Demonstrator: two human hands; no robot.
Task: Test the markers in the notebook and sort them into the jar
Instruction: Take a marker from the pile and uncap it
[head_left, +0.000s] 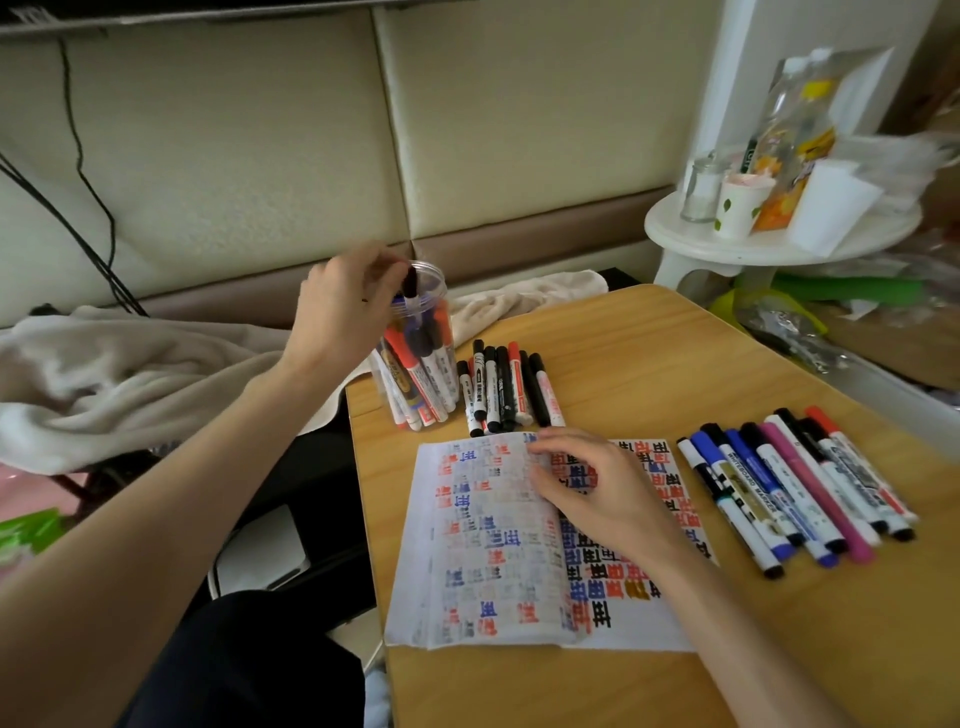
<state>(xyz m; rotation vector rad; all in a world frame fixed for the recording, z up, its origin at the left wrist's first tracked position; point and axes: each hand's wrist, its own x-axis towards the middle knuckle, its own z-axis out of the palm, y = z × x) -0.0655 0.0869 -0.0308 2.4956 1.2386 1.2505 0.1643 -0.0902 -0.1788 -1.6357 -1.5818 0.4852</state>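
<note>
Notebook (498, 545): lies open at the near side of the desk (675, 353), pages crowded with red, blue and black test marks; set straight ahead, probably so both marker piles stay within reach.
Right hand (587, 483): rests palm-down across the fold, fingers loosely bent, gripping nothing; seemingly there to keep the pages flat, forearm coming in from the lower right.
Row of markers (795, 488): laid side by side just right of the notebook; likely kept apart as one batch, tested or waiting cannot be told.
Small bunch of markers (506, 387): packed together between the notebook's top edge and the jar, just beside the jar.
Jar (421, 358): clear, lidless, upright near the desk's far left corner, holding many markers on end.
Black-capped marker (411, 286): upright at the jar's mouth, lower part inside the rim.
Left hand (348, 301): arm stretched forward, wrist bent over the jar, fingertips pinching the marker's top; judged to be sorting it in.
</note>
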